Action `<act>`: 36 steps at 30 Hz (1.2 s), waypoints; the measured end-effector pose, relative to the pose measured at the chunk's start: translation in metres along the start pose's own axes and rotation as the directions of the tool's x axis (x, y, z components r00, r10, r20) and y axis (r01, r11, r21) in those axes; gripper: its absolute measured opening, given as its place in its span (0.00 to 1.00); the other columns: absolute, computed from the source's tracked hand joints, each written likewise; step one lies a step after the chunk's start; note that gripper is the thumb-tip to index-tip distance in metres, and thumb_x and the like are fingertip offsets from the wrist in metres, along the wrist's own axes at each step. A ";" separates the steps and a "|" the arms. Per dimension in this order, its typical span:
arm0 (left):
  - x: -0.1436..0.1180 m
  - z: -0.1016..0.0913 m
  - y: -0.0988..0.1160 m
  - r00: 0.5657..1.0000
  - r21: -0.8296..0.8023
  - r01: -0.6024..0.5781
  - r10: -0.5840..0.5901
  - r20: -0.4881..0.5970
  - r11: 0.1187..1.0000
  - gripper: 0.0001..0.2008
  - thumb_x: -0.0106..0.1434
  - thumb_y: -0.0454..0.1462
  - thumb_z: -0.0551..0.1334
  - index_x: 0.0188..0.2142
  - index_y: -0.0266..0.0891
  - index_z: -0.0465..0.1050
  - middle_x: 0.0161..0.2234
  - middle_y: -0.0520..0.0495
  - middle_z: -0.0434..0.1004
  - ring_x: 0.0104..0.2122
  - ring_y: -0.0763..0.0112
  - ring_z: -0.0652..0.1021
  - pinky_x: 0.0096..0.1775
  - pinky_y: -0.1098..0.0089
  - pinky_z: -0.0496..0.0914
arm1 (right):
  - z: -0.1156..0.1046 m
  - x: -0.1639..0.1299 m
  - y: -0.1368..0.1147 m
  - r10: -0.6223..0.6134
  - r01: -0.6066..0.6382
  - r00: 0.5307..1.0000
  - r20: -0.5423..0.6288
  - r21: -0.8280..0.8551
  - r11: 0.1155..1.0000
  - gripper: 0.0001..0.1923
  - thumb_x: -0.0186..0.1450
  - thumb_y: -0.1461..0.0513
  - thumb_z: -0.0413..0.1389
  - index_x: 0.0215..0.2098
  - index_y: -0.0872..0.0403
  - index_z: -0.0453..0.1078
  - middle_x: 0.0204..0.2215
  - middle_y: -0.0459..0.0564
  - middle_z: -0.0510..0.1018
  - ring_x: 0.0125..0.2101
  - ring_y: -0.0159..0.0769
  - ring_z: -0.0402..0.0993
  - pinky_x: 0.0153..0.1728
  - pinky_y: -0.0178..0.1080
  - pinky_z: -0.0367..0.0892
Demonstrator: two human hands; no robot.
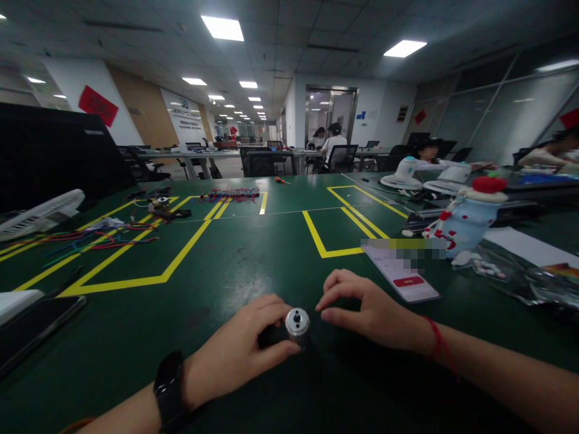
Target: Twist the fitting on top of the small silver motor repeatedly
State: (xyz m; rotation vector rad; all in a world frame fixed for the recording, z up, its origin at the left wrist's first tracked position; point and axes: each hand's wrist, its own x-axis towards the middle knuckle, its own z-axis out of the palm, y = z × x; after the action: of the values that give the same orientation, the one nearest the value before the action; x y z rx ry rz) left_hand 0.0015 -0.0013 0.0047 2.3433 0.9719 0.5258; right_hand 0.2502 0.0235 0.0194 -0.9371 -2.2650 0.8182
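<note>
A small silver metal cylinder stands upright on the green table, with a dark central hole and smaller holes in its top face. My left hand grips it between thumb and fingers from the left; a black watch is on that wrist. Just right of the cylinder and apart from it, my right hand is curled, index finger and thumb tips close together in a pinch. Whatever is between those tips, if anything, is too small to make out. A red string circles the right wrist.
Beyond my right hand lies a lit phone, near a blue bottle with a red top. Loose wires and a dark phone are at left. A wire bundle and a screwdriver lie farther back. People sit beyond.
</note>
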 end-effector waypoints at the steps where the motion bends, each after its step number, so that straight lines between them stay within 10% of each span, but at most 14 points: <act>1: -0.001 0.000 0.000 1.000 -0.002 0.003 -0.003 0.003 1.000 0.06 0.65 0.39 0.63 0.41 0.41 0.70 0.39 0.49 0.71 0.38 0.65 0.72 0.40 0.68 0.65 | 0.000 -0.003 0.004 -0.002 0.005 0.998 0.063 -0.041 0.999 0.07 0.62 0.58 0.61 0.37 0.51 0.77 0.38 0.48 0.72 0.41 0.36 0.68 0.43 0.41 0.64; 6: -0.001 0.000 -0.001 1.000 -0.001 0.011 -0.011 0.000 1.000 0.06 0.65 0.38 0.63 0.41 0.41 0.70 0.40 0.49 0.71 0.39 0.65 0.72 0.40 0.68 0.65 | 0.005 -0.009 0.012 -0.012 0.041 0.985 0.172 -0.164 0.986 0.08 0.60 0.57 0.62 0.39 0.47 0.78 0.40 0.48 0.72 0.42 0.39 0.66 0.45 0.44 0.63; 16: -0.001 0.001 -0.002 1.000 -0.025 0.002 -0.002 -0.007 1.000 0.06 0.65 0.38 0.63 0.41 0.42 0.69 0.40 0.50 0.71 0.39 0.66 0.72 0.40 0.68 0.65 | 0.004 -0.001 0.023 0.318 -0.285 0.938 -0.135 0.223 0.932 0.11 0.66 0.56 0.55 0.36 0.56 0.74 0.31 0.46 0.76 0.33 0.33 0.72 0.35 0.36 0.65; 36: -0.001 0.001 -0.003 1.000 -0.010 -0.006 0.005 -0.008 1.000 0.06 0.65 0.38 0.63 0.42 0.43 0.69 0.40 0.51 0.71 0.39 0.66 0.71 0.40 0.68 0.64 | 0.007 -0.006 0.011 0.024 -0.010 0.997 0.075 -0.177 0.984 0.07 0.55 0.68 0.61 0.33 0.54 0.74 0.35 0.47 0.73 0.37 0.35 0.68 0.39 0.38 0.63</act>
State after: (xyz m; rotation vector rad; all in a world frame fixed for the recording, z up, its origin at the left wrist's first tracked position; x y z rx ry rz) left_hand -0.0005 -0.0008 0.0023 2.3374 0.9645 0.5412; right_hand 0.2535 0.0229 0.0052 -1.0209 -2.4308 0.6798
